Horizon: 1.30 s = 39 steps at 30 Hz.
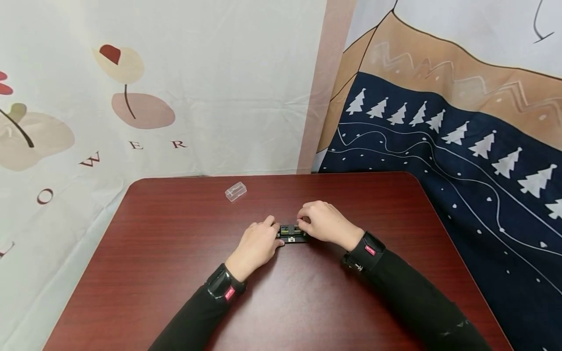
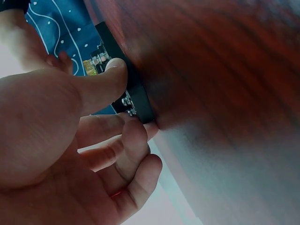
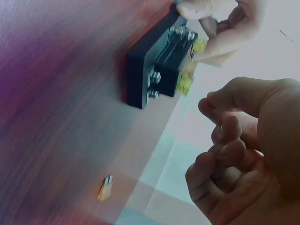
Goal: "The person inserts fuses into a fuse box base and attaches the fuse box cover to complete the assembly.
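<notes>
A small black fuse block (image 1: 293, 239) lies on the table, with metal screws and yellow-green blade fuses (image 3: 184, 86) along its upper side. My left hand (image 1: 256, 243) grips one end, thumb on the near long edge; in the left wrist view its other fingers curl at the block's end. Beside the other end is my right hand (image 1: 330, 225), its fingers loosely curled. In the right wrist view these fingers (image 3: 229, 151) stand apart from the block, with nothing visible between them. One loose orange-yellow blade fuse (image 3: 105, 188) lies on the tabletop nearby.
A clear plastic cover (image 1: 235, 191) sits near the far edge of the reddish-brown table (image 1: 175, 273). Behind the table hang a pale printed cloth (image 1: 237, 97) and a dark blue cloth with white trees (image 1: 439, 146).
</notes>
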### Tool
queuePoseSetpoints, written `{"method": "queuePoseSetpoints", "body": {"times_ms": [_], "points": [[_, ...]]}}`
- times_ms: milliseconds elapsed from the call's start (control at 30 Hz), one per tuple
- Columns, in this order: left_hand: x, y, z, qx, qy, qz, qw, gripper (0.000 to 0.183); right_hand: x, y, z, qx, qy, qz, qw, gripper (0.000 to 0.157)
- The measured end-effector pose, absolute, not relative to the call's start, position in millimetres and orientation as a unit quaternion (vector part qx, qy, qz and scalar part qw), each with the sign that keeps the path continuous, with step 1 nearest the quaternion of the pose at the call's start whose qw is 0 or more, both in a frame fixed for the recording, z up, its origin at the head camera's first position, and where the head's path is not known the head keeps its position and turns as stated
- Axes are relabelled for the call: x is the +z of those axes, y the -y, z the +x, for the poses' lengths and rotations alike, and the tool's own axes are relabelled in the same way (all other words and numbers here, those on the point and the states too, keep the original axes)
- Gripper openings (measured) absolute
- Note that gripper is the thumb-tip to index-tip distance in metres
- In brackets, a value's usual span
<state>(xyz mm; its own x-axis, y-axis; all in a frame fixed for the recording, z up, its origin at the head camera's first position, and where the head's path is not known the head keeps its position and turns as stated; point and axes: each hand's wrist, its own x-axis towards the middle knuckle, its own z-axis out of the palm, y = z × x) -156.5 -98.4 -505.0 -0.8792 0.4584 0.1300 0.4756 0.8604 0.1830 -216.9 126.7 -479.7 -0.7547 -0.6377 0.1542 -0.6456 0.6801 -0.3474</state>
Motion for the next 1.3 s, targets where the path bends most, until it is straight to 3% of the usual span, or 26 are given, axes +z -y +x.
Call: {"method": "queuePoseSetpoints", "body": {"times_ms": [700,1300], "points": [[-506,99,-157,-0.108,0.965,-0.238,0.031,0.037,-474,-170,-258,0.207,0.950,0.226,0.055,0.020],[-505,98,-156,-0.108,0.966,-0.232,0.026,0.038,-498,-173,-258,0.148,0.972,0.179,-0.047,0.016]]}}
